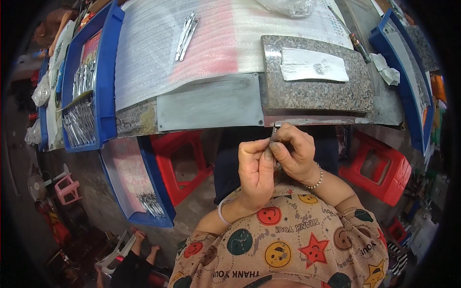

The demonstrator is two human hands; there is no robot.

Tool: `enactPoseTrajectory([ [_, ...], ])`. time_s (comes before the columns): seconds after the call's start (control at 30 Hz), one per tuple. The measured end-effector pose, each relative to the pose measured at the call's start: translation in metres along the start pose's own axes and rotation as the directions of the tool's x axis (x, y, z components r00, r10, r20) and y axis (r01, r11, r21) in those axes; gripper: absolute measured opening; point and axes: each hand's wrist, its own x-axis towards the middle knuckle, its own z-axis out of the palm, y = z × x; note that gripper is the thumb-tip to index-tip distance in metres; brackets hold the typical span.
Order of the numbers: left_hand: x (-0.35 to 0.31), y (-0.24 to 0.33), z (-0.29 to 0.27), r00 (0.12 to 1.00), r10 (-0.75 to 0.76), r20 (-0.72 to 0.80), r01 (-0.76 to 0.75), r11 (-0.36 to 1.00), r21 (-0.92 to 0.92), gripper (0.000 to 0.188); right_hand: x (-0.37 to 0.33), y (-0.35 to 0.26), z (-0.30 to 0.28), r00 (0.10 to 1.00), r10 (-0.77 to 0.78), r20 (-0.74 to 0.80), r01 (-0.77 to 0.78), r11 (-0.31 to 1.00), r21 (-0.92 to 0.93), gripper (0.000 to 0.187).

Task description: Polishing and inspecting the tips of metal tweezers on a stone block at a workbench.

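Close to the table's front edge, my left hand (257,165) and my right hand (294,149) meet, both closed on one slim metal piece (274,134). Thumbs and forefingers pinch it, and much of it is hidden by the fingers. Its exact kind is too small to make out. Just beyond the hands lies a speckled stone slab (326,98) bearing a folded white cloth or paper (297,65) with a grey smudge. Left of the slab, a flat grey metal plate (209,103) is fixed to the table edge. Several slim silver pieces (186,36) rest together on the foam sheet (149,53).
A blue tray (106,72) at the left holds many slim silver pieces; another blue tray (165,218) sits lower. At the right stand a blue tray (408,81), crumpled tissue (385,69) and a long-handled tool (357,43). Red stools (180,189) flank me. Another person's legs (139,245) show lower left.
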Motion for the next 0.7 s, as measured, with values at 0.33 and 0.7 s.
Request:
enactPoseTrajectory([
  [0.33,-0.001,-0.011,-0.007,0.998,0.033,0.052,-0.032,0.999,-0.027,0.014,-0.001,-0.012,0.0,0.998,0.048,0.052,-0.038,0.983,-0.181,0.008],
  [0.7,-0.008,-0.007,-0.019,0.996,-0.073,0.05,0.078,0.992,-0.101,0.018,-0.005,-0.011,0.005,0.985,-0.051,0.164,0.115,0.903,-0.415,0.012],
])
